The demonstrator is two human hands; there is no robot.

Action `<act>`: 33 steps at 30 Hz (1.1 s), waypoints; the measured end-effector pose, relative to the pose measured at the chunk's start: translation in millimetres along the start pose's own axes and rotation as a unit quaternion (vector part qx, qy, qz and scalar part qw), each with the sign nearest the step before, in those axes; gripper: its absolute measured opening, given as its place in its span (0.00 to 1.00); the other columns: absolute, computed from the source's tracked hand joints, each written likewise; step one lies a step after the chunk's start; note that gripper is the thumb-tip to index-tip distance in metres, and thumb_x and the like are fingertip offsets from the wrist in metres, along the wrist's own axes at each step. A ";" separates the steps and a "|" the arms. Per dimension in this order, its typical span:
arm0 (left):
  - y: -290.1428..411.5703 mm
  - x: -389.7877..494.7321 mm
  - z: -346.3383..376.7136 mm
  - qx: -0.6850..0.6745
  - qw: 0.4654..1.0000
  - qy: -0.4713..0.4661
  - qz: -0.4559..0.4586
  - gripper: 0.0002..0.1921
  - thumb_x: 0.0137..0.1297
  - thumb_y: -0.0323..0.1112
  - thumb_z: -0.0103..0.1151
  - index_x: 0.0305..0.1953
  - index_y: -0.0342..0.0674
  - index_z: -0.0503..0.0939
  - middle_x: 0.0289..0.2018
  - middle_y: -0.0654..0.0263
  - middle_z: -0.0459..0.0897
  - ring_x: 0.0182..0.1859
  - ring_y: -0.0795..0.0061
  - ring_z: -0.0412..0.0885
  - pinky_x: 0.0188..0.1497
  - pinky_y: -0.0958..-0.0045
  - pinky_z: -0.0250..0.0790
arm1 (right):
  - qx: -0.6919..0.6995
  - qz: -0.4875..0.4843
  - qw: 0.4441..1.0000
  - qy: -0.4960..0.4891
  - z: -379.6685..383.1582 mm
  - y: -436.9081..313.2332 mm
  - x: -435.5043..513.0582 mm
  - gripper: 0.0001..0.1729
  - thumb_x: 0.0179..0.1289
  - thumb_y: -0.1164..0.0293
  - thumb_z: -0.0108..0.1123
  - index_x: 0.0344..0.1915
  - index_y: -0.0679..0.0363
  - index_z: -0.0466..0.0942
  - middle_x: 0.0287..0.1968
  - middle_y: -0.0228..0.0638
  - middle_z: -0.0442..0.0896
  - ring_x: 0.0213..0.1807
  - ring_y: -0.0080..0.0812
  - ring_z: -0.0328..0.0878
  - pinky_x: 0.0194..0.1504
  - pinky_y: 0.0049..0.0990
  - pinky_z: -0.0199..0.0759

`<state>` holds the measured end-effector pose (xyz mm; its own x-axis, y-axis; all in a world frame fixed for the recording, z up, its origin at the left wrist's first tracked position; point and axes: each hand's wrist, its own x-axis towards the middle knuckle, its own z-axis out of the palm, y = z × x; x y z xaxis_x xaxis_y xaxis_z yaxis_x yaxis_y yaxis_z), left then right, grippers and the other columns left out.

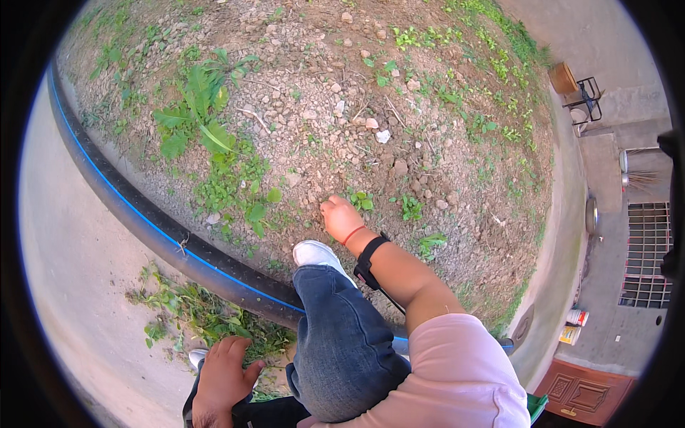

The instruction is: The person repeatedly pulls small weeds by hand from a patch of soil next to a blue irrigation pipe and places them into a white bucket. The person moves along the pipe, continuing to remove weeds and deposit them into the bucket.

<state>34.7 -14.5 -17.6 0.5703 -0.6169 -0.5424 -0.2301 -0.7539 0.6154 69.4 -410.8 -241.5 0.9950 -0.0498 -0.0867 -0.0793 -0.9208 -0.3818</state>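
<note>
My right hand [341,218] reaches down to the stony soil [321,171], its fingers curled and pointing at the ground. The fingertips are hidden, so whether they pinch anything does not show. Just to its right grows a small round-leaved seedling [362,200], with a leafy seedling [411,208] farther right. My left hand [227,369] is low in the view, thumb apart from the fingers, with nothing visible in it. Beyond it, a heap of uprooted weeds [208,313] lies on the concrete paving [80,241].
A thick black pipe with a blue stripe [176,235] edges the soil, passing beneath my jeans-clad leg [342,342]. My white shoe [317,253] stands on the soil beside my right hand. A large leafy weed [198,107] grows farther left. Buckets [573,326] and a wooden door [583,392] are at far right.
</note>
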 end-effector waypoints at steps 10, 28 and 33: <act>1.4 3.4 2.2 0.006 1.000 -0.001 0.008 0.25 0.59 0.41 0.69 0.55 0.36 0.77 0.52 0.50 0.80 0.57 0.45 0.77 0.60 0.52 0.70 | 0.025 -0.014 0.997 -0.076 10.5 -4.7 -58.1 0.05 0.63 0.72 0.59 0.37 0.59 0.81 0.62 0.41 0.74 0.50 0.46 0.82 0.53 0.40 0.77; 0.4 1.9 1.1 -0.005 1.000 -0.002 -0.008 0.24 0.59 0.39 0.69 0.55 0.37 0.77 0.52 0.50 0.80 0.57 0.44 0.76 0.60 0.52 0.70 | 0.269 0.198 0.942 0.030 -4.0 -33.2 -16.5 0.08 0.62 0.70 0.66 0.41 0.60 0.84 0.37 0.47 0.87 0.40 0.47 0.86 0.44 0.39 0.80; 2.1 -1.0 0.5 -0.012 1.000 -0.001 -0.008 0.24 0.59 0.39 0.69 0.54 0.36 0.77 0.52 0.50 0.80 0.56 0.44 0.77 0.59 0.52 0.70 | 0.477 0.236 0.846 -0.020 -39.8 -77.7 37.4 0.09 0.65 0.73 0.65 0.43 0.65 0.82 0.32 0.40 0.89 0.33 0.28 0.88 0.36 0.29 0.80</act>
<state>33.2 -15.6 -16.0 0.5717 -0.6057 -0.5534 -0.2020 -0.7576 0.6206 115.3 -356.5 -178.4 0.8370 -0.2947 -0.4611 -0.4998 -0.0686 -0.8634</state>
